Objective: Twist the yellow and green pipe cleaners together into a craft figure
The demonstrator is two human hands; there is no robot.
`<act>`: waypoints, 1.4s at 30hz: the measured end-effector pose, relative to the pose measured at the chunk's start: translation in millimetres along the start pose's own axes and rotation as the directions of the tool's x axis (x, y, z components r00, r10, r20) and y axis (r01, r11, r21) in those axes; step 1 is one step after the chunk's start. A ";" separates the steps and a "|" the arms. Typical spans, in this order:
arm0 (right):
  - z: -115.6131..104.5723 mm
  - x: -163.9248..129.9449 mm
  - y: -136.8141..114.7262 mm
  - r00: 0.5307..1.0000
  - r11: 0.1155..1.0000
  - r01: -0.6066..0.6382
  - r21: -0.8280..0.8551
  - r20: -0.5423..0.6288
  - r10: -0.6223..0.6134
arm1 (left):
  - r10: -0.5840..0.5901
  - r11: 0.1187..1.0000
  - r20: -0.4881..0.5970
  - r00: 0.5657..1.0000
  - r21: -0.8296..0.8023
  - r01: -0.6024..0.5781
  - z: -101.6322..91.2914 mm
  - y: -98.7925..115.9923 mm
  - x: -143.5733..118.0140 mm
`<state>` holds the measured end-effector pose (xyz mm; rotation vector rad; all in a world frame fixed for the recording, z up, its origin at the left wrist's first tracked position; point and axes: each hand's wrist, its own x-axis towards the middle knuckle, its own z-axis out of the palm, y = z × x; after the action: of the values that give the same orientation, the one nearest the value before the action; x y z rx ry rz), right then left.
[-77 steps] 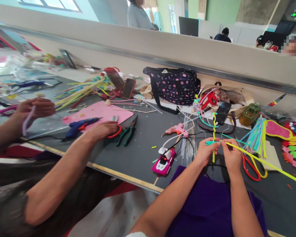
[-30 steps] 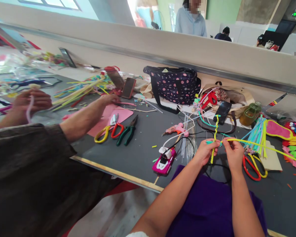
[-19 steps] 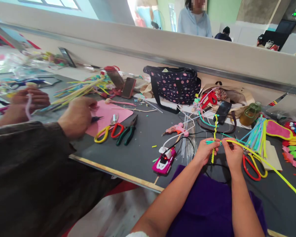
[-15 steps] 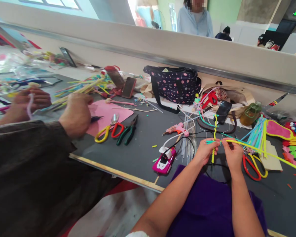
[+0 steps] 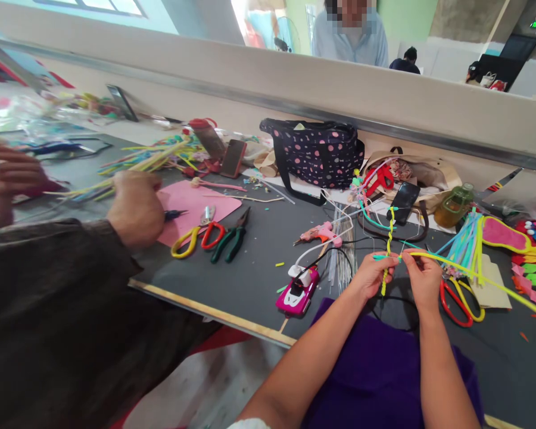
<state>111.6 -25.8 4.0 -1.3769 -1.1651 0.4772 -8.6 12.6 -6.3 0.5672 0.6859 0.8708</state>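
My left hand (image 5: pixel 375 275) is closed in a pinch on an upright, twisted yellow pipe cleaner (image 5: pixel 390 232), whose lower end sticks out beneath the fingers. Small teal bits show at the crossing by my fingertips. Close beside it, my right hand (image 5: pixel 423 280) pinches a long yellow pipe cleaner strand (image 5: pixel 482 275) that runs off to the right. Thin wire loops rise around the twisted piece. Both hands are held above the dark table edge, over purple cloth (image 5: pixel 370 363). Scissors with red and yellow handles (image 5: pixel 456 302) lie just right of my right hand.
A pink glue gun (image 5: pixel 324 233), a magenta power strip (image 5: pixel 298 292) and green pliers (image 5: pixel 232 238) lie to the left. A patterned bag (image 5: pixel 319 152), a phone (image 5: pixel 404 199) and a bottle (image 5: pixel 454 204) stand behind. At left, a co-worker's dark sleeve (image 5: pixel 62 298) reaches over the table.
My hands stay almost in place; the twisted yellow piece tilts slightly. The co-worker's far hand has moved left with a pale strand. The person behind the partition leans lower.
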 end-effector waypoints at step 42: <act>8.9 -1.0 -1.2 0.982 0.964 -0.139 0.225 -0.092 0.163 | 0.056 0.997 0.078 0.995 0.048 -0.059 1.9 2.0 -5.3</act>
<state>103.3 -22.5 2.9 -1.2889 -0.8934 0.6118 -10.6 8.9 -2.0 0.6651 0.6261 0.8828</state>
